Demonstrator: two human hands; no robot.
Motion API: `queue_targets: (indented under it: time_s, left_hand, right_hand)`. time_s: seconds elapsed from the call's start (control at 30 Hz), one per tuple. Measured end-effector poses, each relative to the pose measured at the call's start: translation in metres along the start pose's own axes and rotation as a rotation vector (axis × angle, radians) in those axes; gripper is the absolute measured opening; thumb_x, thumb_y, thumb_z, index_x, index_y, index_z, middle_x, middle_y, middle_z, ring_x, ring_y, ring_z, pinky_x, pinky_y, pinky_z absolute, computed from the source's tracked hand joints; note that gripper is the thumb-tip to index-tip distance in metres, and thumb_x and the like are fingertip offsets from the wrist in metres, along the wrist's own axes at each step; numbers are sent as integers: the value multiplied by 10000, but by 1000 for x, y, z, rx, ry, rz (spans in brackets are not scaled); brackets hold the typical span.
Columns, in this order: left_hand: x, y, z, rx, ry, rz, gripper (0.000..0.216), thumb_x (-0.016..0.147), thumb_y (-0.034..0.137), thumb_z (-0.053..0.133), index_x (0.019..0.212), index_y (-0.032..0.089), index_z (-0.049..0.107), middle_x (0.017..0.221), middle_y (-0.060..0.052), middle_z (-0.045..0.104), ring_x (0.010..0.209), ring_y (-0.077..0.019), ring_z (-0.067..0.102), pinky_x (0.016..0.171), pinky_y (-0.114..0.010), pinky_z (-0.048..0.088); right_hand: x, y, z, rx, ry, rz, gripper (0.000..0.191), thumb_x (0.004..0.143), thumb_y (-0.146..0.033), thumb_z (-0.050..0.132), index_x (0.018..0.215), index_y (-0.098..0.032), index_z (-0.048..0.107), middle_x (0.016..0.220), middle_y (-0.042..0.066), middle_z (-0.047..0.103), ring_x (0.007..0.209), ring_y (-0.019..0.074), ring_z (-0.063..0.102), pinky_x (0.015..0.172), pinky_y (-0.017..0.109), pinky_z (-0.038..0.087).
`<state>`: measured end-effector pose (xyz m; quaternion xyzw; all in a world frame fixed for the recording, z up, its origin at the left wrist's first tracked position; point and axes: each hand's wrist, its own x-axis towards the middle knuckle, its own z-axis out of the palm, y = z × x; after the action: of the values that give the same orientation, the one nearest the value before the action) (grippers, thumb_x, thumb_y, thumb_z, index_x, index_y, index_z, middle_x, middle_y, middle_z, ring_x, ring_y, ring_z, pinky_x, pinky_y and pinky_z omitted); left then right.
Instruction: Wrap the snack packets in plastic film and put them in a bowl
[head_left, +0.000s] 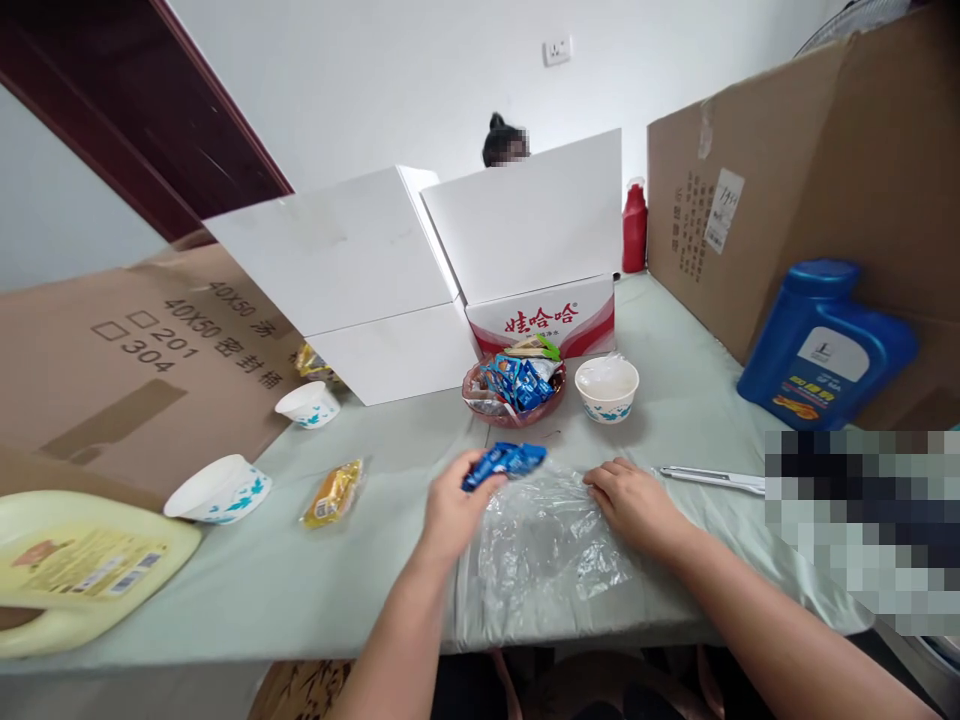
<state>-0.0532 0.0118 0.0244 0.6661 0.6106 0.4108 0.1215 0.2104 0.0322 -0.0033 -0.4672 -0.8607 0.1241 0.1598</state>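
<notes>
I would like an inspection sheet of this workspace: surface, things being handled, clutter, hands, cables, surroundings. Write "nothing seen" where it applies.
Surface: pale green table cover, creased toward the near right.
Things handled: blue packets; clear plastic bag, crumpled, lying on the cover.
Clutter: filled pink bowl; three paper bowls; yellow packet; slim silver tool, possibly a cutter; yellow jug; blue jug; red bottle.
Hands: left hand holds the blue packets; right hand rests at the bag's edge, grip unclear.
Cables: nothing seen.
Surroundings: cardboard on both sides; white box and red-printed carton ahead; another person partly visible behind; wall socket.
</notes>
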Motion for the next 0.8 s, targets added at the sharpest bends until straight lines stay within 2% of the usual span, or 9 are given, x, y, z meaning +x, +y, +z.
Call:
queue_targets:
  time_s: [0.03, 0.1, 0.2, 0.3, 0.4, 0.53, 0.63, 0.73, 0.8]
  left_hand:
    - [14, -3, -10, 62, 87, 19, 256, 805, 322, 653, 1037, 214, 638, 935, -20, 705, 844, -202, 652, 775, -306, 517]
    - [47, -7, -30, 215, 153, 108, 265, 807, 324, 646, 1053, 226, 644, 1040, -39, 692, 962, -231, 633, 881, -342, 492]
    - [103, -14, -49, 389, 94, 185, 261, 803, 290, 625, 1047, 202, 649, 1089, -79, 674, 1060, -273, 595, 968, -398, 447]
    - [148, -20, -44, 403, -32, 205, 285, 791, 237, 612, 1072, 200, 648, 1113, -76, 667, 1054, -257, 595, 970, -392, 458]
    - [171, -25, -22, 375, -171, 235, 339, 737, 169, 625, 1069, 217, 668, 1076, -35, 673, 1006, -213, 619, 932, -335, 497]
    - [178, -28, -5, 364, -223, 236, 462, 670, 125, 626, 1121, 213, 671, 1214, -56, 569, 1066, -220, 594, 977, -358, 486]
    - [172, -22, -10, 373, -180, 228, 603, 625, 104, 625, 1218, 213, 617, 1314, -85, 466, 1168, -274, 524, 1043, -438, 427]
    - [146, -6, -16, 361, -40, 272, 596, 676, 104, 574, 1265, 194, 557, 1361, -111, 412, 1287, -301, 403, 1086, -469, 361]
    - [117, 8, -12, 281, 106, 374, 390, 746, 119, 532, 1122, 173, 618, 1190, -107, 542, 1181, -269, 495, 1017, -426, 426]
  right_hand:
    - [0, 0, 1, -14, 8, 3, 248, 959, -184, 430, 1008, -170, 673, 960, 92, 687, 952, 231, 587, 842, 332, 440]
    - [1, -1, 2, -45, 13, -6, 238, 958, -188, 439, 973, -172, 676, 942, 91, 679, 930, 234, 582, 827, 331, 440]
    - [1, -5, 2, -82, 0, -16, 207, 944, -194, 474, 943, -164, 678, 951, 98, 666, 931, 243, 571, 830, 342, 437]
    - [2, -6, 1, -88, -14, -19, 182, 933, -209, 504, 923, -165, 680, 958, 98, 660, 929, 242, 565, 834, 344, 434]
    - [3, -5, 3, -69, -9, -15, 174, 929, -216, 516, 938, -169, 683, 959, 94, 658, 930, 239, 564, 836, 345, 435]
    - [2, -2, 7, -42, 63, -2, 187, 899, -223, 570, 1052, -174, 665, 1033, 99, 652, 991, 256, 557, 860, 370, 435]
    - [-1, -1, 8, -61, 255, -32, 240, 875, -209, 601, 1109, -166, 638, 1163, 124, 618, 1116, 293, 507, 932, 426, 401]
    - [-3, -4, 6, -67, 428, -106, 166, 905, -170, 547, 1032, -170, 653, 1140, 120, 628, 1120, 286, 495, 953, 435, 381]
    - [-4, -7, 4, -54, 398, -173, 185, 933, -148, 488, 982, -179, 664, 1023, 100, 654, 983, 243, 537, 872, 384, 421]
